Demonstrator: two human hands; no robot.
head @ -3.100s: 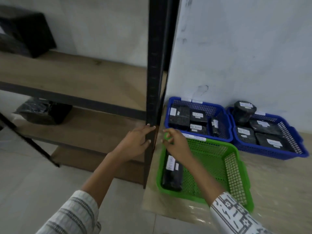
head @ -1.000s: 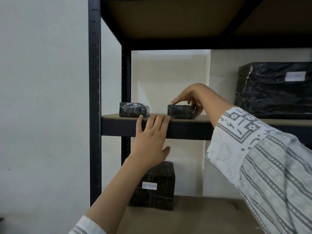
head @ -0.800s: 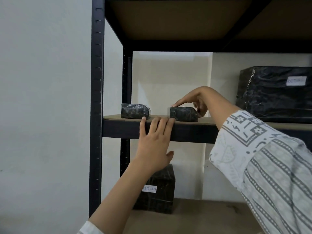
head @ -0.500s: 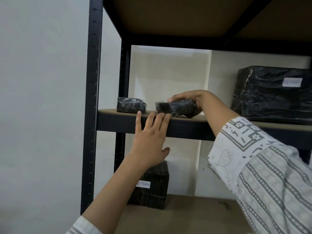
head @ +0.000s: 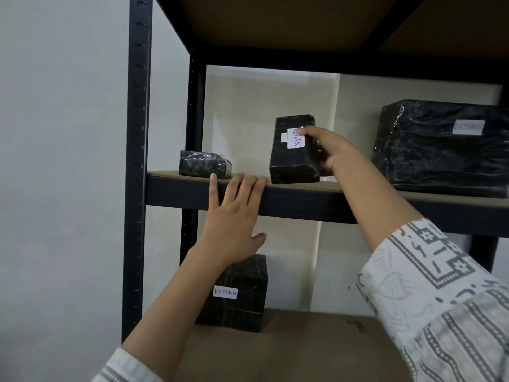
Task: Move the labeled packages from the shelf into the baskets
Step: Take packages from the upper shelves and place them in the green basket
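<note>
My right hand (head: 329,151) grips a small black wrapped package (head: 294,155) tipped up on its end, so its white RETURN label faces me; its lower edge is at the shelf board. My left hand (head: 235,216) lies flat against the front rail of the black metal shelf (head: 303,201), fingers straight and over the edge. Another small black package (head: 202,164) lies on the same board to the left. A large black package (head: 443,147) labeled RETURN stands at the right. A black cube package (head: 242,296) labeled RETURN sits on the board below. No baskets are in view.
A black upright post (head: 137,161) stands at the left with a white wall behind. The shelf board above (head: 275,20) overhangs the packages. The lower wooden board (head: 289,348) stretches out beneath my arms.
My right hand has lifted and turned the small package from lying flat to standing on end, bringing its label into sight. My left hand stays on the rail.
</note>
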